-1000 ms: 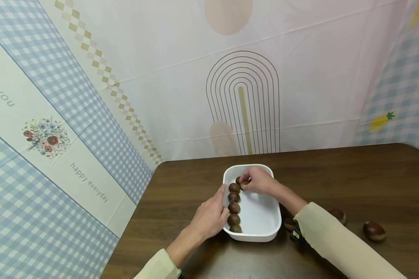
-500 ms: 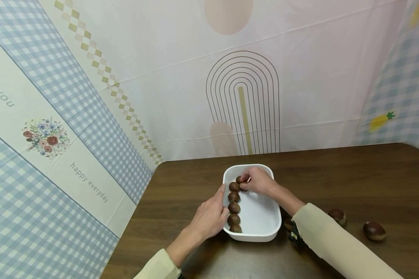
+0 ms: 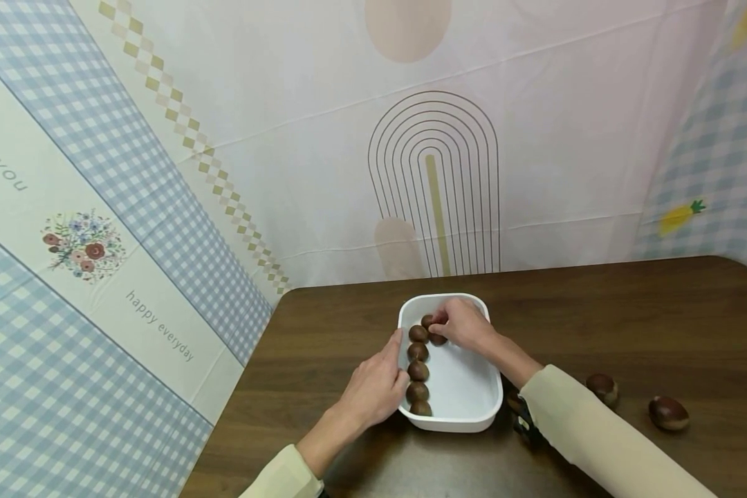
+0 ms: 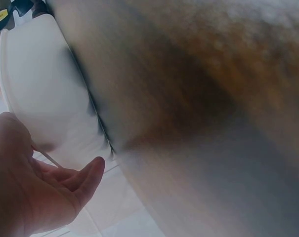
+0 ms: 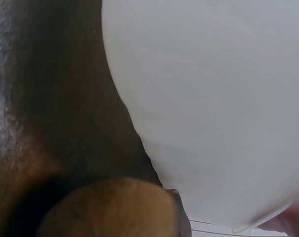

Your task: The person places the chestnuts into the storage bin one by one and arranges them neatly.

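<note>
A white rectangular container [image 3: 467, 387] stands on the brown table. Several chestnuts [image 3: 418, 371] form a column along its inner left wall, with one chestnut [image 3: 428, 321] at the far end. My right hand [image 3: 463, 324] reaches over the right rim, thumb and forefinger curled at a chestnut [image 3: 438, 339] beside the column's top; its fingertips partly cover it. Against the outer left side rests my left hand [image 3: 373, 384], forefinger extended along the wall. In the left wrist view, this hand [image 4: 50, 182] lies next to the container wall [image 4: 45, 84] with its fingers loosely bent.
Two chestnuts, one [image 3: 602, 389] by the right sleeve and one [image 3: 668, 413] farther right, lie on the table [image 3: 597, 304]. Another chestnut [image 5: 109, 210] sits close beside the container's right side, mostly hidden by the wrist in the head view. A patterned cloth [image 3: 324, 173] hangs behind.
My right fingertips shift slightly at the chestnut, and more of it shows below the thumb now. The right forearm drops a little. My left hand and the container stay in place.
</note>
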The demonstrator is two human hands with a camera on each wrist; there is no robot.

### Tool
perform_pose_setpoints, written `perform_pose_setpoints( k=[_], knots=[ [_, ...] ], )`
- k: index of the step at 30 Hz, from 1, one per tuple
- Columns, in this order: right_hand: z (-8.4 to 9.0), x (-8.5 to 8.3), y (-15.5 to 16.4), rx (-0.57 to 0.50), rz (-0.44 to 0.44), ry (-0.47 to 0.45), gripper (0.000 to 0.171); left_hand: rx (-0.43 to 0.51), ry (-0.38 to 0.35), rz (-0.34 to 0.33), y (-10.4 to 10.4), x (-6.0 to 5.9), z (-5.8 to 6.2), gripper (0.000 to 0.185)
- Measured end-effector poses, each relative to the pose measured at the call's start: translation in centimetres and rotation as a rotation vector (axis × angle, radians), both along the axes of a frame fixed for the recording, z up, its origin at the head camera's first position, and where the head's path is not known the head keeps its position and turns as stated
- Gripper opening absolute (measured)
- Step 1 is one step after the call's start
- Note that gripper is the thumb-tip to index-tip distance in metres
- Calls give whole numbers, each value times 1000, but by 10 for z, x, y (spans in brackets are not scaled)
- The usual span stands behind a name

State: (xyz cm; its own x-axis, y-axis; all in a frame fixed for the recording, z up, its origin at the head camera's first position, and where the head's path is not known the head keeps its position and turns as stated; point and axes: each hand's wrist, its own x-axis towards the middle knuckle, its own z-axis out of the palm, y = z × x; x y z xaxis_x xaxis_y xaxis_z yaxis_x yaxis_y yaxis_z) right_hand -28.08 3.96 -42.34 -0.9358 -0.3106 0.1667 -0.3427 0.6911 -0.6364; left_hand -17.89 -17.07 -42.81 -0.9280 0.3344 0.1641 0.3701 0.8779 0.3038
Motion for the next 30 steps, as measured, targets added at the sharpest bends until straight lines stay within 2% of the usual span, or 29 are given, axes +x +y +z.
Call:
perform_pose_setpoints(
  k=[5,10,15,23,30],
  knots=[
    [-1,-1,2,-18,11,28,8,-6,15,-8,1,-1,0,71],
    [1,-1,4,-42,16,16,8,-2,-5,0,2,-2,0,70],
    [6,0,10,-135,32,33,15,0,-5,9,2,-2,-1,70],
    [19,3,37,-306,88,68,24,12,15,6,0,-1,-1,70],
    [22,7,69,-333,115,45,27,16,25,-5,0,1,-1,69]
  ],
)
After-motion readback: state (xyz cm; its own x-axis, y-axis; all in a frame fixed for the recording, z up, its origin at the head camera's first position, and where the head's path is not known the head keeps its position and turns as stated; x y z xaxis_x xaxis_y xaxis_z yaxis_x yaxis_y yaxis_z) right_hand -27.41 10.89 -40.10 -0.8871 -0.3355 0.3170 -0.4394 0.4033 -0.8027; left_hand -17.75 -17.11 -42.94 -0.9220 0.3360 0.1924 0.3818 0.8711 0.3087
